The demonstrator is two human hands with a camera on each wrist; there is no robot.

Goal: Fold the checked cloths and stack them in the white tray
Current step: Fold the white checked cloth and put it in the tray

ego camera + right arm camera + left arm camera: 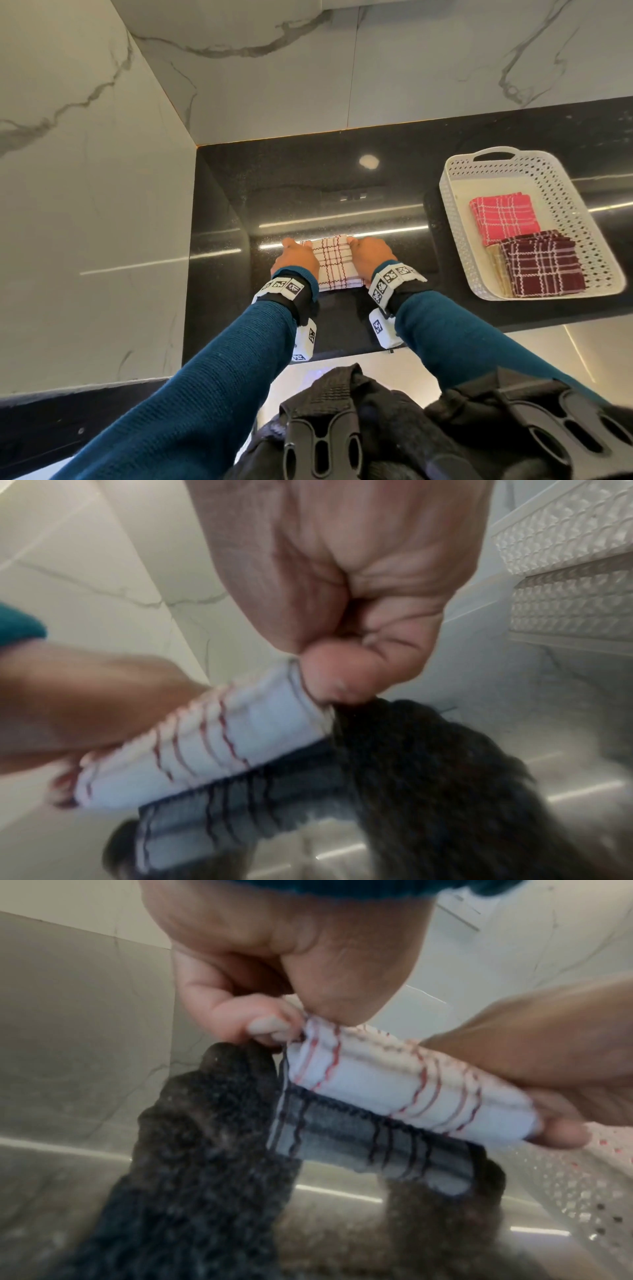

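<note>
A folded white cloth point(334, 265) with dark red checks lies on the black counter point(308, 178) between my hands. My left hand point(295, 257) pinches its left edge, and in the left wrist view the thumb and curled fingers of that left hand point(284, 1026) hold a corner of the white cloth point(394, 1085). On the cloth's right edge my right hand point(370, 255) grips with curled fingers. The right wrist view shows this right hand point(329, 674) gripping the white cloth point(240, 731) at its end. The white tray point(455, 192) stands to the right.
In the tray lie a folded pink checked cloth point(503, 217), a folded maroon checked cloth point(543, 265) and a beige one point(496, 263) under it. Marble walls rise behind and to the left point(85, 205). The counter's front edge runs near my wrists.
</note>
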